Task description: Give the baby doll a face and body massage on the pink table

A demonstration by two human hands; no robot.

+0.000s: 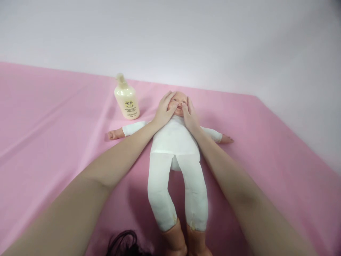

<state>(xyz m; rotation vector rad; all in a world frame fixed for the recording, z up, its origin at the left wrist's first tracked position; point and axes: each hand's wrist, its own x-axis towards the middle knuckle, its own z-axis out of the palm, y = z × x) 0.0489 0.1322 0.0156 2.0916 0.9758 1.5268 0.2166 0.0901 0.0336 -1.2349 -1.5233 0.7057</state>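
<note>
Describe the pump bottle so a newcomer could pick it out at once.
On the pink cloth lies a doll on its back. Just beyond its outstretched arm on the left of the picture stands the bottle. It is pale yellow, with a pump top and dark print on its front, unlike the white-bodied doll.

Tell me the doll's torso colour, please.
The doll's torso is white, seen best in the head view.

The slender left arm [117, 160] and right arm [226, 167] are bare past the elbows [101, 185], tapering toward slim wrists [155, 124].
</note>
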